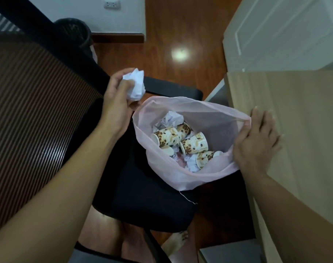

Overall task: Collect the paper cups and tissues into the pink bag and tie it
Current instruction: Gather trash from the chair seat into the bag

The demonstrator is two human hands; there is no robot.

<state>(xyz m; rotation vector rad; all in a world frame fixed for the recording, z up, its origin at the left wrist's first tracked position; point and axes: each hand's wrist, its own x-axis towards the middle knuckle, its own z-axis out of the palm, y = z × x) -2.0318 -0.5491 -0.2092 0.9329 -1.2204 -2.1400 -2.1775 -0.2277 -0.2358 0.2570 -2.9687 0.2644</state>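
Note:
The pink bag (pixel 209 173) stands open on the seat of a black office chair (pixel 143 202). Inside lie several paper cups (pixel 194 144) printed with coffee beans, mixed with crumpled white tissues (pixel 171 118). My left hand (pixel 116 103) grips a crumpled white tissue (pixel 136 85) just above and left of the bag's mouth. My right hand (pixel 256 141) pinches the bag's right rim against the edge of the wooden table (pixel 294 120), fingers spread over the tabletop.
The chair's mesh backrest (pixel 29 111) fills the left side. A dark waste bin (pixel 74 31) stands on the wooden floor (pixel 171 35) near the wall. A white door (pixel 285 31) is at the upper right. My bare feet (pixel 175 242) show below the chair.

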